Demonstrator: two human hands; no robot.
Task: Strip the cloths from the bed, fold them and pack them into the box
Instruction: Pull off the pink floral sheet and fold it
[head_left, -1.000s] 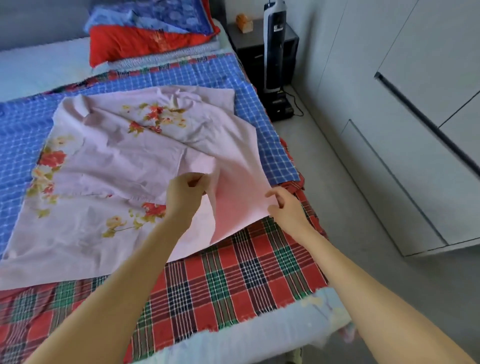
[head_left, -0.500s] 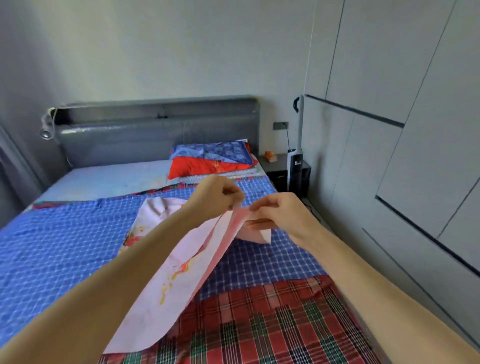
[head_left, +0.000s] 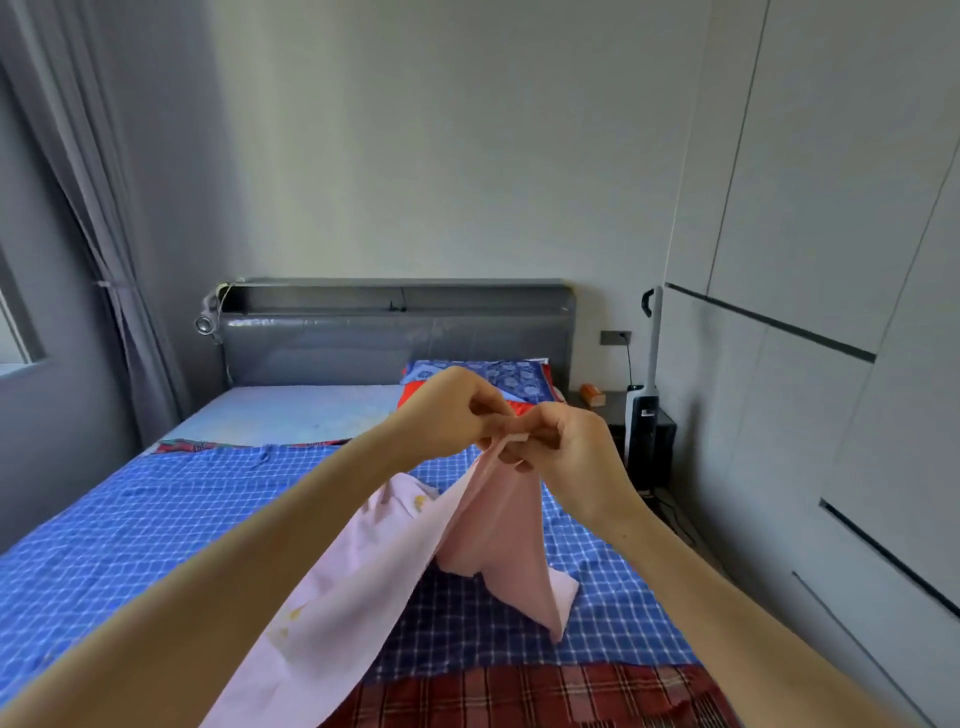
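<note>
A pink cloth (head_left: 483, 525) is held up above the bed (head_left: 291, 415) by both hands, which are brought close together in front of the headboard (head_left: 363, 338). The fingers (head_left: 485, 410) of the left hand (head_left: 457, 405) are pinched narrow on the cloth's top edge, and the fingers (head_left: 540, 431) of the right hand (head_left: 566, 447) are pinched on the same edge just beside them, so that the two hands nearly touch. From this grip the cloth hangs down in folds: a long pale part with faint yellow print is draped leftward under the left forearm and out of the bottom of the view, while a shorter, deeper pink part falls to the right, its lower end resting on a blue checked cloth (head_left: 156, 530). That blue cloth is spread flat over most of the bed. A red plaid cloth (head_left: 545, 696) lies at the near end, its far edge tucked under the blue one. At the head of the bed, bare pale mattress is seen, and a stack of folded blue and red cloths (head_left: 498, 374) is partly hidden behind the hands. An upright vacuum cleaner (head_left: 644, 410) stands beside the bed, against the grey wardrobe (head_left: 831, 260).
</note>
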